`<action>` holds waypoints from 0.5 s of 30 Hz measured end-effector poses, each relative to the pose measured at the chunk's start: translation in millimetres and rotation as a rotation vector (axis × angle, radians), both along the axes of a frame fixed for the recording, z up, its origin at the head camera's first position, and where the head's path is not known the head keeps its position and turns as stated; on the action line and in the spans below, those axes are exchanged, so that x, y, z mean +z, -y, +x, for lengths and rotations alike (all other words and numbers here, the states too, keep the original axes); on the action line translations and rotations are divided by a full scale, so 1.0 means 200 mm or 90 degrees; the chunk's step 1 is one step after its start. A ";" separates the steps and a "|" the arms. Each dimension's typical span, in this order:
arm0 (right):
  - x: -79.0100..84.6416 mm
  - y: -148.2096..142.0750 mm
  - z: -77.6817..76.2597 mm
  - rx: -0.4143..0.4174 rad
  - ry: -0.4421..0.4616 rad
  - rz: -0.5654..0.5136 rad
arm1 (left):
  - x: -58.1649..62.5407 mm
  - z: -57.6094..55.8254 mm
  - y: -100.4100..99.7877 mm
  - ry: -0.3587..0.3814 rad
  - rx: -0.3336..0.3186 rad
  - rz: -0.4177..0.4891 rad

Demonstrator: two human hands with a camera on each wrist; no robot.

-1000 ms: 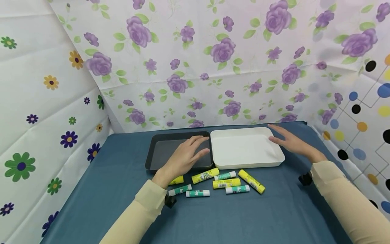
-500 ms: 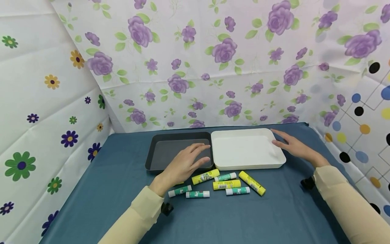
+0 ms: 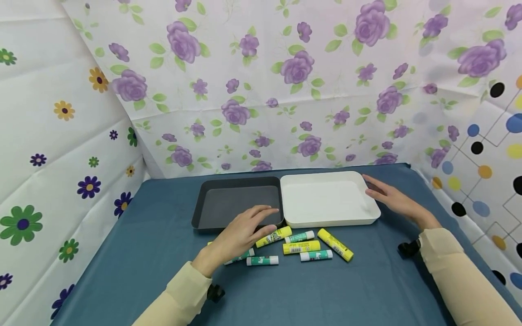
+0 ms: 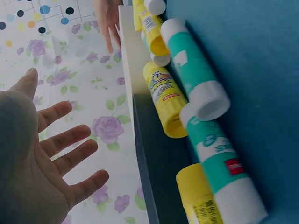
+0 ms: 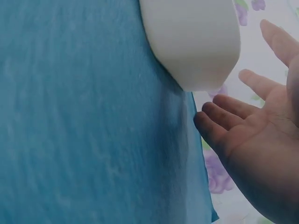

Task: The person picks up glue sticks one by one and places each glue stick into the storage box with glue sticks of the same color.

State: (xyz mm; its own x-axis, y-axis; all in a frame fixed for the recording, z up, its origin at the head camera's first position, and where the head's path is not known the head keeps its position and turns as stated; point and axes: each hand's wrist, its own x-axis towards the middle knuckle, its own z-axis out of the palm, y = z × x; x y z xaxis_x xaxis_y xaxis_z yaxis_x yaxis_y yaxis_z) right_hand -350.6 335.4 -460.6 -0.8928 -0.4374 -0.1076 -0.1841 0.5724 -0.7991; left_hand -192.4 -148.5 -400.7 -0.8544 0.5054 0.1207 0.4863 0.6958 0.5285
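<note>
My left hand (image 3: 240,233) hovers over the near edge of the dark grey tray (image 3: 228,201), fingers spread and holding nothing. Below and beside it lie glue sticks: a yellow glue stick (image 3: 274,237) by the tray's corner and a green glue stick (image 3: 263,261) nearer me. The left wrist view shows the palm (image 4: 32,186) apart from a green glue stick (image 4: 219,158) and a yellow glue stick (image 4: 164,100). At the right end of the white tray (image 3: 328,199) is my right hand (image 3: 393,199), its fingers loosely extended close to the rim, with nothing in them.
More glue sticks lie in front of the white tray, among them a slanted yellow glue stick (image 3: 335,245) and a green glue stick (image 3: 316,255). A blue cloth (image 3: 326,294) covers the table. Patterned curtains (image 3: 269,81) stand behind and at both sides.
My left hand has drawn back toward me and down, from over the dark tray to above the glue sticks at its front. The right hand has shifted slightly outward from the white tray.
</note>
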 end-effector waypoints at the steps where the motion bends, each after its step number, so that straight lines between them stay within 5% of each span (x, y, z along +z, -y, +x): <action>1: -0.01 0.00 0.00 0.002 0.000 -0.011 | 0.00 0.01 0.00 0.011 0.002 0.000; 15: -0.07 -0.02 0.01 -0.007 0.030 -0.084 | -0.09 0.08 0.03 0.034 -0.046 -0.045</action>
State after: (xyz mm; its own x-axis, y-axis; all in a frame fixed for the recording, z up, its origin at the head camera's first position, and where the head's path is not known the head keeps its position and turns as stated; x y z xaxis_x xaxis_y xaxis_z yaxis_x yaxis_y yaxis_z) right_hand -348.4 338.5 -474.0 -0.8928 -0.4409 -0.0919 -0.1389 0.4637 -0.8750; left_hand -177.3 -154.0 -418.4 -0.8195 0.5718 0.0376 0.5092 0.6964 0.5057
